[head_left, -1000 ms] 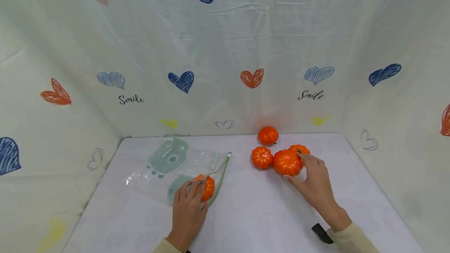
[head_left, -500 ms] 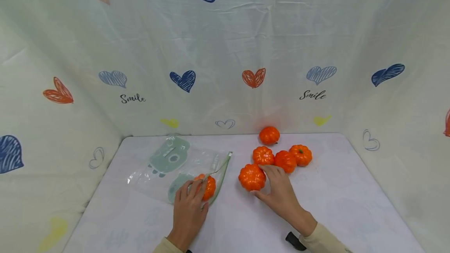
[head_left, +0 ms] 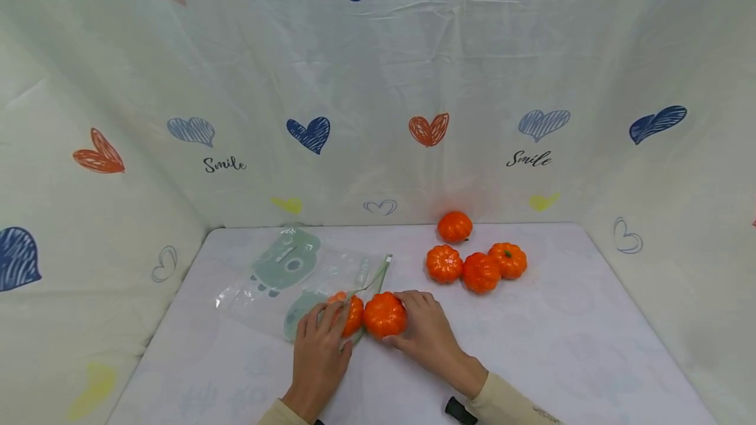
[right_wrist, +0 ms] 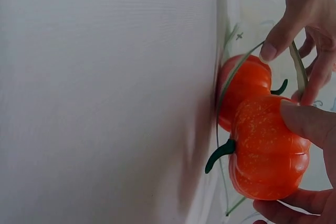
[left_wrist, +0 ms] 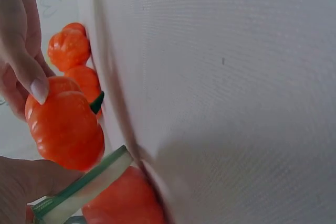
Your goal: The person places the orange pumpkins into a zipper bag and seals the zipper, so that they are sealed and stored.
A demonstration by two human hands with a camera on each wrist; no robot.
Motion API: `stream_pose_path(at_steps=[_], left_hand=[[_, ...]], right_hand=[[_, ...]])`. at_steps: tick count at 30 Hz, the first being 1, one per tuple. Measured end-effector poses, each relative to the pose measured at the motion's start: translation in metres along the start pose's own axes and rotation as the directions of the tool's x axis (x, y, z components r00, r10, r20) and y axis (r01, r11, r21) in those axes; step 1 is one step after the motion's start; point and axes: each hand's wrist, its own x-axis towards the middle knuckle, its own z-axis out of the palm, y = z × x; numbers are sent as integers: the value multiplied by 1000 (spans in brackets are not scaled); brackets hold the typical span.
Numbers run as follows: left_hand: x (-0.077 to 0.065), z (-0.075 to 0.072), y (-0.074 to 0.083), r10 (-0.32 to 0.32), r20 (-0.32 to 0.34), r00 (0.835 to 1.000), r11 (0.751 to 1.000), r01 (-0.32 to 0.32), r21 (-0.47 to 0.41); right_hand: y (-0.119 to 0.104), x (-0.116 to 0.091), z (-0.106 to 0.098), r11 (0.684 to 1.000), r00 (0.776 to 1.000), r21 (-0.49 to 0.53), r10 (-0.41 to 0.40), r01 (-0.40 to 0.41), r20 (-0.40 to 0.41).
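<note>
A clear zip bag with pale green animal prints and a green strip at its mouth lies on the left of the table. My left hand holds it at the mouth, thumb and fingers spreading the two green-edged lips apart in the right wrist view. Inside sits a small orange toy pumpkin, partly covered by the left fingers in the head view. Between thumb and fingers, my right hand grips another orange pumpkin with a dark green stem, right at the bag's mouth and overlapping the first pumpkin.
Several more orange pumpkins sit toward the back right, the farthest one by the rear curtain. The white table is enclosed by heart-printed cloth behind and at both sides.
My right hand has carried a pumpkin leftward from the back-right group to the bag's mouth. The left hand and the bag have stayed in place.
</note>
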Motion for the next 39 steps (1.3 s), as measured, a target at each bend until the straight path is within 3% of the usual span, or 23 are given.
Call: stream_pose_path(at_steps=[10,24,33,39], left_hand=[[-3,2,-3,59,-76,995,998,-58,6],[-5,2,-1,77,-82,994,997,-77,-2],[-4,-3,2,24,-3,1000,1000,-24,-5],[-3,-1,0,55,-64,996,998,-55,0]], right_hand=[[-12,12,14,999,999,15,-32,32,-20],[-28,30,36,999,998,53,3,0,-63],[-35,38,46,992,997,115,64,-59,-46],[-30,36,44,994,1000,106,11,-8,-28]])
